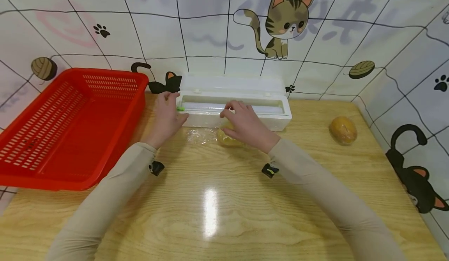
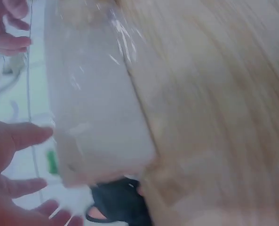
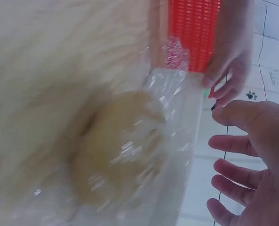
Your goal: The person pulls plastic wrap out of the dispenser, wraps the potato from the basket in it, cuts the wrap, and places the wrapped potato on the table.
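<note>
A white cling film dispenser box (image 1: 235,121) stands against the back wall with its lid raised and a film roll (image 1: 203,106) inside. Clear film (image 1: 201,136) hangs down its front onto the table and lies over a rounded yellowish-brown item (image 3: 123,148). At the box's left end, beside a small green piece (image 1: 180,108), is my left hand (image 1: 167,115), thumb and fingers spread apart. My right hand (image 1: 245,124) hovers over the box's front middle, partly hiding the item in the head view; the right wrist view shows its fingers apart and holding nothing.
A large red basket (image 1: 94,136) occupies the left of the table. On the right lies a round orange-brown item (image 1: 343,130) with a shiny film covering. Cat-patterned wall covering (image 1: 210,35) borders the table (image 1: 175,214) at the back and right.
</note>
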`<state>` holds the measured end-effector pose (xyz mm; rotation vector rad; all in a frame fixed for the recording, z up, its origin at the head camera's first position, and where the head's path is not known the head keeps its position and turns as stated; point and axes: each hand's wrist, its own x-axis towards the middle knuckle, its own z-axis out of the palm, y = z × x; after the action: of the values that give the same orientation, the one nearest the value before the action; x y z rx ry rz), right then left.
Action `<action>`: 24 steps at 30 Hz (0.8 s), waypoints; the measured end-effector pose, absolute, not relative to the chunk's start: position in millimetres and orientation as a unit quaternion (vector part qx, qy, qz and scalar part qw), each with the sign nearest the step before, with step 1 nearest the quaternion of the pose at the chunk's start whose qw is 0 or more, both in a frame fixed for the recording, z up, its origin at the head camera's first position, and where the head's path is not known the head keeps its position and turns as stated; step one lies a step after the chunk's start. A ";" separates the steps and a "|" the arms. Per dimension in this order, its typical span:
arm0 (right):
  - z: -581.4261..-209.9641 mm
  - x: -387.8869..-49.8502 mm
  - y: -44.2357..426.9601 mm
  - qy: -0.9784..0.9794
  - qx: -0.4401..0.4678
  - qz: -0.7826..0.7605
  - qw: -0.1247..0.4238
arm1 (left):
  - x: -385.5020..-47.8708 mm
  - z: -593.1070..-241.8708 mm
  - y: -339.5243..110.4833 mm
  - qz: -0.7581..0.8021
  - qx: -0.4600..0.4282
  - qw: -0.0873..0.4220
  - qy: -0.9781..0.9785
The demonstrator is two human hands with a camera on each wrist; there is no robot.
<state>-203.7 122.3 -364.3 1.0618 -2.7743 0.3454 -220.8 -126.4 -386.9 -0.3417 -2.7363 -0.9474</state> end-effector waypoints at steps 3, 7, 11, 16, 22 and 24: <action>-354.8 -211.4 98.9 -0.923 0.367 0.097 0.055 | -225.1 -392.8 -134.7 -0.330 -0.092 0.073 -0.937; -345.3 -225.4 63.9 -0.922 0.383 0.052 0.031 | -226.6 -398.7 -141.0 -0.345 -0.098 0.085 -0.930; -339.5 -241.3 30.7 -0.915 0.403 -0.001 0.021 | -229.4 -395.8 -143.6 -0.351 -0.108 0.098 -0.925; -340.8 -253.8 2.5 -0.907 0.419 -0.044 0.019 | -235.2 -390.1 -145.3 -0.334 -0.121 0.100 -0.929; -343.0 -259.8 -6.4 -0.912 0.407 -0.047 0.011 | -238.6 -382.9 -144.6 -0.329 -0.113 0.071 -0.935; -342.7 -260.6 -5.7 -0.914 0.402 -0.052 0.008 | -238.0 -380.6 -143.1 -0.329 -0.104 0.057 -0.937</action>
<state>-260.6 -5.7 -342.7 1.2555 -2.8572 -0.1623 -238.0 -143.1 -380.6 -0.3142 -2.8421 -0.9976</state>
